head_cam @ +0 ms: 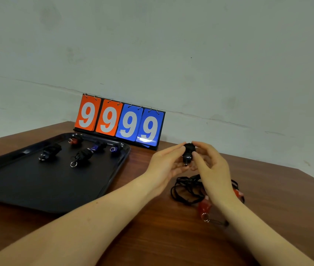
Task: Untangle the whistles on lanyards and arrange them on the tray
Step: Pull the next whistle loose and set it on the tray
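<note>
Between both hands, above the table, I hold a black whistle [188, 153] with its lanyard wound round it. My left hand [166, 164] pinches it from the left and my right hand [212, 166] pinches it from the right. Under my right wrist lies a tangle of black lanyard cord [185, 189] with a red whistle [205, 207] and a second red whistle [237, 192] partly hidden. On the black tray [37, 189] at the left lie several wrapped whistles: two black [50, 150] [82, 156], one red [74, 140], two blue [98, 145] [115, 148].
A flip scoreboard [120, 121] showing 9 9 9 9 on orange and blue cards stands at the back against the wall. The brown wooden table [152, 237] ends in an edge at the right.
</note>
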### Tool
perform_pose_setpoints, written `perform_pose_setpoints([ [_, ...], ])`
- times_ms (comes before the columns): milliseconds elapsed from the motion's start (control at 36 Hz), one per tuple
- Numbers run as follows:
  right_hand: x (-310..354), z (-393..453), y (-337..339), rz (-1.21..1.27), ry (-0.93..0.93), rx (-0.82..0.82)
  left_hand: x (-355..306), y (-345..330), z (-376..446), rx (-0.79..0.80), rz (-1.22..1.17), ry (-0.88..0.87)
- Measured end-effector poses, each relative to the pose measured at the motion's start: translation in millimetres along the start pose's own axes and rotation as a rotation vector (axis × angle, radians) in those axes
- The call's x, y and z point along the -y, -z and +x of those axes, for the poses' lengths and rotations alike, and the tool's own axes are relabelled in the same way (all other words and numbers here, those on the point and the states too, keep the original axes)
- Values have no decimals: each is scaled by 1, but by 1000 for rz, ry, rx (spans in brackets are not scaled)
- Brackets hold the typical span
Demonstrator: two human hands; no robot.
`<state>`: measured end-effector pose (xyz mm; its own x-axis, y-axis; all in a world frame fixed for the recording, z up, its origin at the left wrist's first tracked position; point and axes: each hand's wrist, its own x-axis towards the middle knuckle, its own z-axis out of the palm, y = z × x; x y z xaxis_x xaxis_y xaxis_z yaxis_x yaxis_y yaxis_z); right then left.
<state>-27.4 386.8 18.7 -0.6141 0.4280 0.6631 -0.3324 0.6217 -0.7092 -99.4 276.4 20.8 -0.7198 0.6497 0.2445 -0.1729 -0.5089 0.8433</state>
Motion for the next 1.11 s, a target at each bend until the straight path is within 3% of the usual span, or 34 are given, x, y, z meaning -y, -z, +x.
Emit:
perform_pose_setpoints([
  [583,5,-1,-2,62,-21,42,2,7,5,-57,149,-38],
  [778,-1,0,-4,45,-26,44,1,7,8,-63,87,10],
  [972,-8,2,0,80,-124,20,2,9,11,-54,348,59],
  [1111,-9,3,1,114,-142,30,5,11,16,-144,553,24],
])
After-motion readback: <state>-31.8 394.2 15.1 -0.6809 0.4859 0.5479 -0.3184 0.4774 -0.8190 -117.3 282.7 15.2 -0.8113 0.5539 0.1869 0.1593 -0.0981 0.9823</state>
